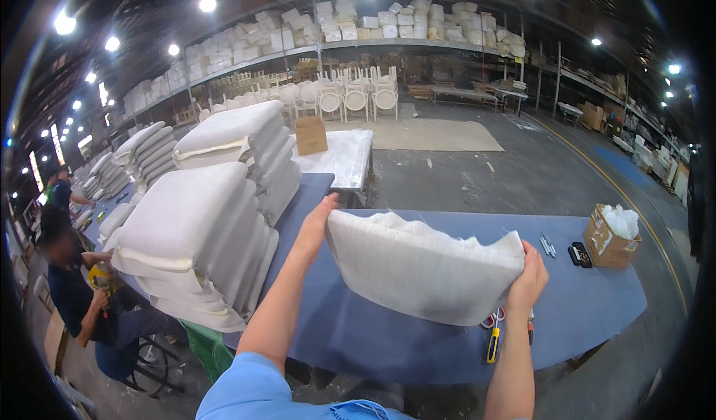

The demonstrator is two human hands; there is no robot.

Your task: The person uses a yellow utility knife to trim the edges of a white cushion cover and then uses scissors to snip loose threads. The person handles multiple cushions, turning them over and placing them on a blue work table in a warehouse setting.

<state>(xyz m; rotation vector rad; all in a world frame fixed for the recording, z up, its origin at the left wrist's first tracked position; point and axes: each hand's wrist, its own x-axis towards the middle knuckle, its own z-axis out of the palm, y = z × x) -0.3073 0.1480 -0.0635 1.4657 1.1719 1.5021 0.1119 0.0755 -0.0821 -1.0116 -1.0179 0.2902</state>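
Between both hands I hold up a fabric-covered seat cushion (421,271), pale grey, tilted above the blue table (321,330). Loose, frayed cloth runs along its upper edge. My left hand (317,230) grips its left end, and my right hand (528,277) is wrapped around the right end, fingers partly hidden behind it. Below the cushion, near my right forearm, lie a yellow-handled screwdriver (493,344) and scissors (490,321), partly covered by the cushion.
Tall stacks of similar cushions (179,211) stand at the left. A cardboard box (611,241) with white stuffing, a black case (579,254) and metal tools (548,245) sit at the right. A co-worker (82,293) sits at the left holding a yellow tool. White chairs (358,96) stand far back.
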